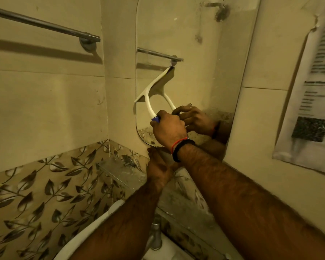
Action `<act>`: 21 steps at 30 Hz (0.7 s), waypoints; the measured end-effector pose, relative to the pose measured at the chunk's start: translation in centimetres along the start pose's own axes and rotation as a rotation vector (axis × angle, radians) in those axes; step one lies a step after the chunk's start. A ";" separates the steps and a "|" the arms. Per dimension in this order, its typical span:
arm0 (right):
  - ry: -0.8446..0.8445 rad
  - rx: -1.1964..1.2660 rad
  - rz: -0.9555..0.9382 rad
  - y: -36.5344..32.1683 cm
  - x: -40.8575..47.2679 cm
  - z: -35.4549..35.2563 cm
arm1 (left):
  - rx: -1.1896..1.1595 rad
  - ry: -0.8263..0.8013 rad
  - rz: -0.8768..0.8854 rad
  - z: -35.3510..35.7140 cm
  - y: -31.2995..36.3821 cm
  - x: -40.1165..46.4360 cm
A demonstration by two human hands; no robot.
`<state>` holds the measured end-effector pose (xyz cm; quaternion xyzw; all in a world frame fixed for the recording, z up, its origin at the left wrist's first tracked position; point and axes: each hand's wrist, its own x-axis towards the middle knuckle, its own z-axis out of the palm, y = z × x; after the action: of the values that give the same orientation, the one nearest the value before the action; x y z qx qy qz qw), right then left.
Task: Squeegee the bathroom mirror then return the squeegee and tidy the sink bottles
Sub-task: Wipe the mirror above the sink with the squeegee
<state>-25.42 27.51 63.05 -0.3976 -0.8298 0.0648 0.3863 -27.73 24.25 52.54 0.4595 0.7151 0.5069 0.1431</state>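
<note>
A white squeegee (154,89) with a blue grip lies with its blade against the lower left part of the bathroom mirror (195,53). My right hand (167,131) is closed around its handle, and the mirror shows that hand's reflection. My left hand (159,168) rests just below the mirror's bottom edge, against the wall beside a small glass shelf (118,169); whether it holds anything cannot be made out. No bottles are in view.
A steel towel bar (45,25) runs along the left wall. The white sink rim (101,220) and a chrome tap (156,239) sit at the bottom. A printed paper sheet (311,87) hangs on the right wall. Leaf-pattern tiles cover the lower wall.
</note>
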 end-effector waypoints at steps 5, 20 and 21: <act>0.062 -0.120 -0.029 1.4 -1.9 -1.5 | -0.023 -0.027 -0.079 0.5 -1.4 1.2; -0.083 -0.150 0.061 5.3 -9.1 -3.3 | 0.221 -0.043 -0.080 1.4 -3.4 3.8; -0.079 -0.145 0.064 5.5 -9.6 -3.2 | 0.220 -0.045 -0.081 1.4 -3.4 3.8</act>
<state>-16.14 23.76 57.27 -0.4481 -0.8336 0.0326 0.3214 -30.57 27.89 49.99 0.4544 0.7811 0.4087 0.1283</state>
